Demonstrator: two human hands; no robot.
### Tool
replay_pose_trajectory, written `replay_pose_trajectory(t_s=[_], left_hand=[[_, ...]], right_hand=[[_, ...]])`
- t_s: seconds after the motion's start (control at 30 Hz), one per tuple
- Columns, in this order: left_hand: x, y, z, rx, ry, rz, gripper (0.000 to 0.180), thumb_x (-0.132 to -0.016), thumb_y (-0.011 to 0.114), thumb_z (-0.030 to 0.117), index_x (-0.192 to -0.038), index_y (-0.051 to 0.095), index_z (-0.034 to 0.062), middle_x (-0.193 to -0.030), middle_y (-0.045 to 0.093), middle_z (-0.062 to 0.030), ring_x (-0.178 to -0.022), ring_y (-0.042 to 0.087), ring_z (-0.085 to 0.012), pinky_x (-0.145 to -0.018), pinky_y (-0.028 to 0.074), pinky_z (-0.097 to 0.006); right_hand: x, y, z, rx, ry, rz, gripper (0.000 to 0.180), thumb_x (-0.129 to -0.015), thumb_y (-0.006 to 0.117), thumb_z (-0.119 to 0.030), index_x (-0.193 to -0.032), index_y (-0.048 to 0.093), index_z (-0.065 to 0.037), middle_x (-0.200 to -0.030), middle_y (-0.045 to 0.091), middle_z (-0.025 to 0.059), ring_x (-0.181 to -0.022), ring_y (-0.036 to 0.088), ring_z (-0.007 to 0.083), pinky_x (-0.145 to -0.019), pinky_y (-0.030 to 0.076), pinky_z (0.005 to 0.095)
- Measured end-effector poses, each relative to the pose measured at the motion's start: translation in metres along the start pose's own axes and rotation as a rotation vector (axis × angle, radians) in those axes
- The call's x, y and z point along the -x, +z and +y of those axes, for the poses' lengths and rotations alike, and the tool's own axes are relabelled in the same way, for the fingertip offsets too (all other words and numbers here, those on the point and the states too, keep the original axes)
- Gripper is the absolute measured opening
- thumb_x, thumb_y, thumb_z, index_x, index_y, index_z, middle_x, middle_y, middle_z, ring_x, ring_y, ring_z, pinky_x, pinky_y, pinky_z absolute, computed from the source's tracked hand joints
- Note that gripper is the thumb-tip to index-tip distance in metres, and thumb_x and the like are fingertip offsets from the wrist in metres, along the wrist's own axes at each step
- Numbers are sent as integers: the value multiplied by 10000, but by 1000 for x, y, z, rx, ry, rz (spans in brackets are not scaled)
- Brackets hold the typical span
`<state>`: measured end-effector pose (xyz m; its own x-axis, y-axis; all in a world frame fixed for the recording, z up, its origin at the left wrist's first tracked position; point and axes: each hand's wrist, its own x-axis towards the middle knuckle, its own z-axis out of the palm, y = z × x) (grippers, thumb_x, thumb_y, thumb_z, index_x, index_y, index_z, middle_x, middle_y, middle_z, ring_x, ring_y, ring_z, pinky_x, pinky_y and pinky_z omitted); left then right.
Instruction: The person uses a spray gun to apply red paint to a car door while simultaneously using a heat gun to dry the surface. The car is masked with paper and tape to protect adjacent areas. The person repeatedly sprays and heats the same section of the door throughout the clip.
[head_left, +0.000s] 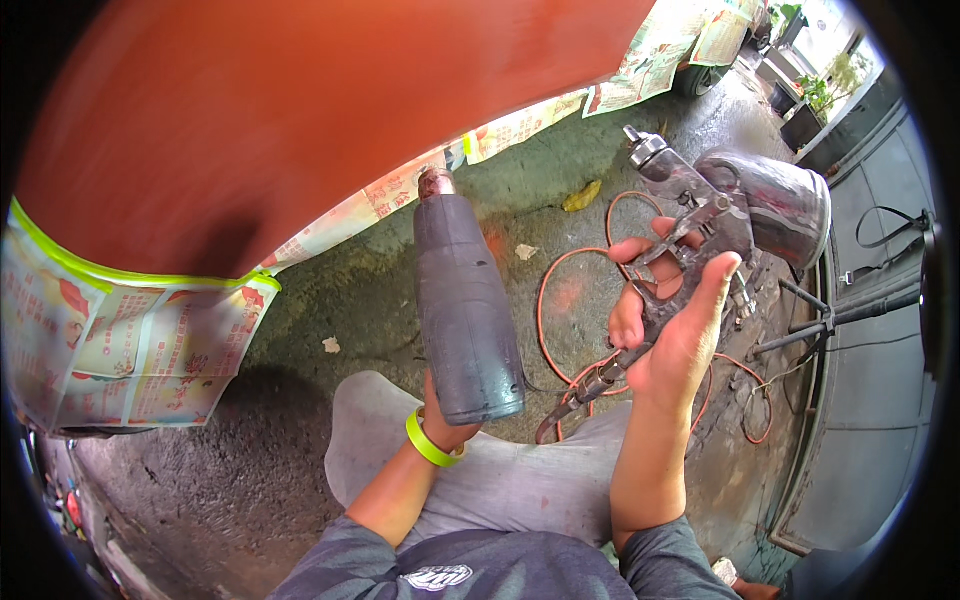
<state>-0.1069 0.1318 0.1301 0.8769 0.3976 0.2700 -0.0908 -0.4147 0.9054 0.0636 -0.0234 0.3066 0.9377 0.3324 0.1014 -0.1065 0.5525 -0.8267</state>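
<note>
Panel: red-orange body panel (300, 110) fills the view above your hands; newspaper masking (130, 340) edged with yellow-green tape (140, 278) hangs along its lower border.
Heat gun: dark grey heat gun (465, 300) sits just below the panel's edge, nozzle tipped up toward it, its barrel dusty and smeared with old paint.
Spray gun: bare-metal spray gun (690, 225) rides to the right of the panel, its paint-stained cup (775, 200) behind it and the orange hose (560, 300) looping over the ground below.
Left hand: your left hand (445, 425) is mostly hidden behind the heat gun's base, wrapped around its grip.
Right hand: your right hand (670, 320) is closed on the spray gun's handle, fingers at the trigger.
Risk: hot nozzle so near the paper could, in my judgement, scorch the masking or blister the panel's coat; a stray trigger squeeze could spatter it.
</note>
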Motion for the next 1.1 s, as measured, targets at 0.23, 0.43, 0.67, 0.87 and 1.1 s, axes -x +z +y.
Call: replay_pose_trajectory(t_s=[0.23, 0.43, 0.67, 0.87, 1.1], left_hand=[[-6, -6, 31, 247, -107, 75, 415, -815, 779, 20, -1209, 647, 18, -1139, 706, -107, -1048, 676, -233, -935, 518, -363], [-15, -14, 38, 165, -26, 24, 456, -776, 814, 18, -1204, 656, 25, -1130, 712, -102, -1050, 678, -246, -951, 509, -374], [-11, -25, 37, 223, -126, 31, 445, -783, 805, 17, -1202, 656, 31, -1146, 710, -102, -1064, 676, -251, -955, 507, -377], [-26, -32, 62, 372, -143, 36, 424, -817, 778, 25, -1221, 653, 34, -1159, 708, -110, -1083, 674, -252, -975, 502, -388], [-30, -38, 84, 259, -151, 23, 460, -824, 783, 35, -1261, 643, 48, -1222, 687, -115, -1140, 651, -263, -1002, 490, -395]], right_hand=[[-13, 2, 9, -58, 29, 37, 632, -1037, 434, -611, -1298, 508, -41, -939, 660, 167, -435, 466, 135, -417, 412, 287], [-24, -15, 45, 49, 165, 247, 506, -1046, 507, -525, -1238, 534, -58, -857, 671, 109, -450, 497, 132, -404, 413, 295], [-28, -19, 54, 207, 302, 349, 568, -1010, 567, -547, -840, 657, -13, -592, 592, 58, -385, 505, 129, -379, 428, 286], [-38, -5, 31, 261, 253, 267, 492, -1018, 540, -561, -1116, 572, -79, -834, 684, 84, -461, 510, 106, -402, 452, 290], [-34, 37, -40, 78, 30, 84, 490, -1023, 558, -529, -1118, 564, -48, -829, 671, 122, -434, 486, 123, -409, 427, 277]])
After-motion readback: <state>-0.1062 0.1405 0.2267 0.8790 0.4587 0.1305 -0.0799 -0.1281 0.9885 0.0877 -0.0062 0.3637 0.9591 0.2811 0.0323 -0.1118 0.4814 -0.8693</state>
